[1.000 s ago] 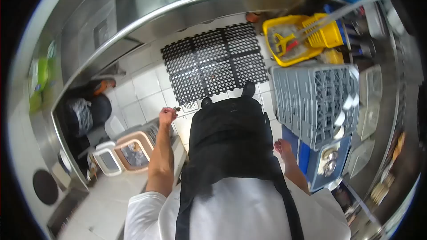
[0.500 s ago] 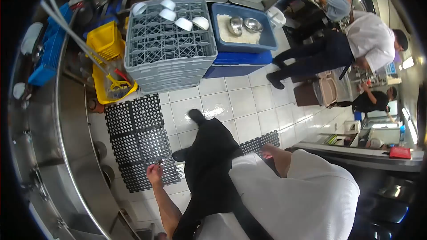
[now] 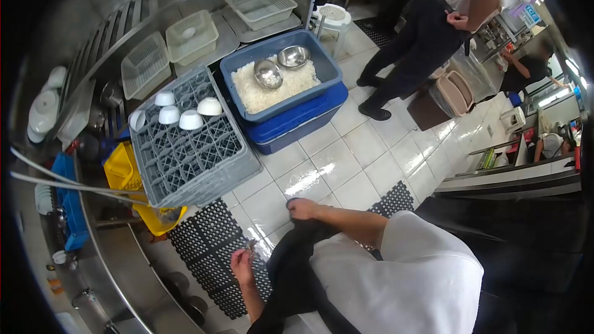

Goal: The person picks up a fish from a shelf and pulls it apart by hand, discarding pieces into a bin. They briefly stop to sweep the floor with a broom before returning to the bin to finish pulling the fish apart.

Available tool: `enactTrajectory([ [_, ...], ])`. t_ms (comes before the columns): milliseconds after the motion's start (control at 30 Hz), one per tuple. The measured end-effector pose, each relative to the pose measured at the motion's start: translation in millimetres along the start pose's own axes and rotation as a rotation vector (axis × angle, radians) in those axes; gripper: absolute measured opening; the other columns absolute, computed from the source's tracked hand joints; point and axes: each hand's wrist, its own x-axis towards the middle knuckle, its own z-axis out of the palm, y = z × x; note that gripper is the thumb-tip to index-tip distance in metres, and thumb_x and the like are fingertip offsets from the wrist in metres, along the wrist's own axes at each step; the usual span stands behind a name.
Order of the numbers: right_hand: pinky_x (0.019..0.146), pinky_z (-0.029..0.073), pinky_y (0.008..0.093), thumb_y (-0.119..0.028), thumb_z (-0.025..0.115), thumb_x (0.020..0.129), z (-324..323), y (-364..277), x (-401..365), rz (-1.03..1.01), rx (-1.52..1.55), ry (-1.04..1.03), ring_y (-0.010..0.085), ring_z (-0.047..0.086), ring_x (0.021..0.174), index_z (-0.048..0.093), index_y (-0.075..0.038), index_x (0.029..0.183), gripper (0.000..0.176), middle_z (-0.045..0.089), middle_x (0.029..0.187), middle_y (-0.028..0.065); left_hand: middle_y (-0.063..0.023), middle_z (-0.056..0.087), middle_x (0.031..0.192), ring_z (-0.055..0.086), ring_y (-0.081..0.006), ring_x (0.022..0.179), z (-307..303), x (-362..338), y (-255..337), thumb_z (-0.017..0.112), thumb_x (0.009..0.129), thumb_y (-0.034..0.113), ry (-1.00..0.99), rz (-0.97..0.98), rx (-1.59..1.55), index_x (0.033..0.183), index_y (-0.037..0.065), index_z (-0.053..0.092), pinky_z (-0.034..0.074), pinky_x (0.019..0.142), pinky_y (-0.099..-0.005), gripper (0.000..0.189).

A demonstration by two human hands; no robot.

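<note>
My left hand [image 3: 242, 266] is over the black rubber mat, its fingers pinched on a small, crumpled brownish thing [image 3: 252, 245] too small to name. My right hand [image 3: 301, 209] is in front of my body, above the black apron [image 3: 306, 241], with its fingers curled together. What it holds, if anything, I cannot make out. Ahead stands a stack of grey dish racks [image 3: 204, 182] with several small white bowls [image 3: 191, 120] on top. Beside it, a blue-grey tub [image 3: 247, 111] of white rice [image 3: 247, 89] holds two metal bowls [image 3: 293, 57].
The tub rests on a blue cooler [image 3: 303, 120]. A yellow mop bucket [image 3: 162, 218] with long handles stands left, near the steel counter [image 3: 117, 272]. Perforated mats [image 3: 207, 235] lie on shiny tiles. A co-worker [image 3: 408, 55] stands ahead right, near a brown bin [image 3: 455, 91].
My view has turned and come nearer the racks and tub. My right hand has swung forward from my side to in front of my body. My left hand still pinches the small thing.
</note>
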Motion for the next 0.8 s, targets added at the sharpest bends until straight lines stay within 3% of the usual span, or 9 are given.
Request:
enactTrajectory([
  [67, 0.09, 0.049, 0.0438, -0.031, 0.057, 0.085, -20.8, -29.6, 16.7, -0.241, 0.121, 0.019, 0.0369, 0.062, 0.104, 0.064, -0.003, 0.11, 0.038, 0.066, 0.11, 0.0184, -0.0022, 0.061, 0.084, 0.056, -0.0099, 0.074, 40.8, 4.4, 21.2, 0.068, 0.085, 0.001, -0.028, 0.077, -0.001, 0.094, 0.003, 0.061, 0.046, 0.066, -0.0229, 0.011],
  [233, 0.085, 0.05, 0.0372, -0.033, 0.066, 0.086, -94.6, -99.2, 3.3, -0.395, 0.457, -0.173, 0.0266, 0.065, 0.096, 0.065, -0.003, 0.111, 0.039, 0.068, 0.104, 0.016, -0.0021, 0.063, 0.085, 0.057, -0.0091, 0.076, 84.1, 12.2, 54.9, 0.069, 0.084, -0.002, -0.073, 0.182, 0.173, 0.094, 0.003, 0.061, 0.046, 0.068, -0.0222, 0.014],
  [467, 0.082, 0.053, 0.0371, -0.03, 0.066, 0.086, -106.6, -81.9, 24.3, -0.518, 0.401, -0.133, 0.0256, 0.068, 0.095, 0.067, -0.004, 0.11, 0.034, 0.071, 0.101, 0.0155, -0.0019, 0.063, 0.087, 0.058, -0.0089, 0.078, 99.0, 12.6, 63.2, 0.068, 0.084, -0.005, -0.065, 0.202, 0.215, 0.094, 0.002, 0.061, 0.046, 0.073, -0.022, 0.015],
  [567, 0.081, 0.053, 0.0442, -0.034, 0.059, 0.089, -114.6, -24.9, 17.7, -0.179, 0.32, -0.086, 0.0344, 0.068, 0.091, 0.069, -0.003, 0.102, 0.036, 0.07, 0.092, 0.0198, -0.0023, 0.063, 0.088, 0.058, -0.0089, 0.079, 79.7, 39.2, 41.2, 0.068, 0.083, -0.005, -0.136, 0.171, 0.271, 0.094, 0.002, 0.061, 0.046, 0.071, -0.021, 0.014],
  [600, 0.08, 0.052, 0.0472, -0.039, 0.053, 0.09, -102.7, 17.7, 23.9, -0.073, 0.036, 0.062, 0.0391, 0.067, 0.087, 0.071, -0.001, 0.093, 0.042, 0.069, 0.087, 0.022, -0.0025, 0.063, 0.081, 0.056, -0.0093, 0.069, 82.7, 42.1, 45.5, 0.069, 0.081, -0.001, -0.149, 0.053, 0.204, 0.09, 0.001, 0.061, 0.045, 0.062, -0.0211, 0.012],
  [700, 0.078, 0.052, 0.0458, -0.055, 0.049, 0.087, -141.3, 102.5, -50.6, 0.299, 0.254, 0.086, 0.0372, 0.068, 0.086, 0.075, -0.006, 0.082, 0.056, 0.071, 0.089, 0.0183, -0.0025, 0.06, 0.073, 0.053, -0.0093, 0.059, 63.6, 101.4, 6.7, 0.071, 0.079, 0.002, -0.215, 0.023, 0.363, 0.086, 0.0, 0.061, 0.042, 0.052, -0.0223, 0.013],
  [733, 0.076, 0.053, 0.0434, -0.056, 0.049, 0.087, -136.0, 146.1, -72.7, 0.297, 0.082, 0.148, 0.0351, 0.068, 0.085, 0.075, -0.009, 0.082, 0.054, 0.072, 0.087, 0.0179, -0.0025, 0.058, 0.068, 0.05, -0.0092, 0.052, 72.3, 113.2, 9.2, 0.072, 0.076, 0.003, -0.185, -0.055, 0.399, 0.083, 0.0, 0.061, 0.041, 0.047, -0.023, 0.014],
  [767, 0.074, 0.053, 0.0422, -0.051, 0.053, 0.085, -129.1, 179.6, -87.5, 0.726, 0.199, 0.301, 0.0339, 0.069, 0.084, 0.076, -0.011, 0.081, 0.046, 0.071, 0.085, 0.0191, -0.0025, 0.058, 0.068, 0.05, -0.0092, 0.052, 86.7, 122.6, 13.8, 0.072, 0.076, 0.003, -0.196, -0.045, 0.4, 0.083, 0.0, 0.061, 0.041, 0.047, -0.023, 0.014],
  [800, 0.077, 0.054, 0.0429, -0.044, 0.056, 0.083, -110.7, 245.1, -107.3, 0.499, -0.225, 0.204, 0.0341, 0.069, 0.088, 0.076, -0.012, 0.087, 0.038, 0.071, 0.085, 0.0181, -0.0027, 0.059, 0.068, 0.051, -0.0093, 0.054, 103.8, 127.3, 15.3, 0.072, 0.076, 0.003, -0.133, -0.062, 0.357, 0.084, -0.001, 0.061, 0.041, 0.047, -0.0229, 0.014],
])
